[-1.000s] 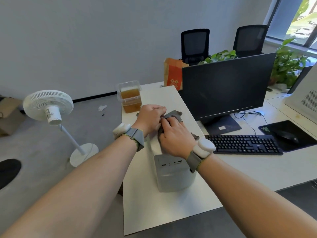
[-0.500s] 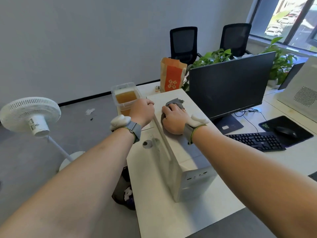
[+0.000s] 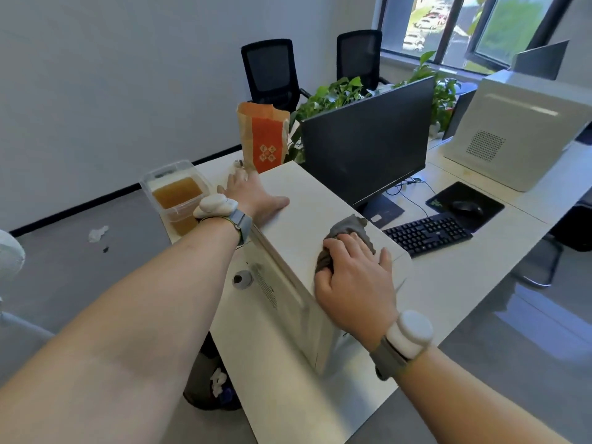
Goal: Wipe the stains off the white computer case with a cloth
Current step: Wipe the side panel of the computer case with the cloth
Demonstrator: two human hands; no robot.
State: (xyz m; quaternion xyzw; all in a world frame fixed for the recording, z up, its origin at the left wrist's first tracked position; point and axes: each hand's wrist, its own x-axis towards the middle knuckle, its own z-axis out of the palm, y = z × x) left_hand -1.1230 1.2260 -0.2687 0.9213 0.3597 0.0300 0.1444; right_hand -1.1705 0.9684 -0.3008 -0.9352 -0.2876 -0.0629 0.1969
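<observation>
Surface: white desk (image 3: 288,395) by a plain wall carried everything we saw.
Right hand: our right hand (image 3: 352,280) lay on the grey cloth (image 3: 347,230), fingers curled over its bunched near end, pressing it down, we judged to scrub.
Computer case: white computer case (image 3: 307,206) lay on its side on the surface, broad panel up, probably to give a flat face for wiping.
Left hand: our left hand (image 3: 253,195) rested flat and open-fingered at the far edge, likely bracing the case.
Writing: paper bag (image 3: 262,136) showed an orange pattern, nothing legible.
</observation>
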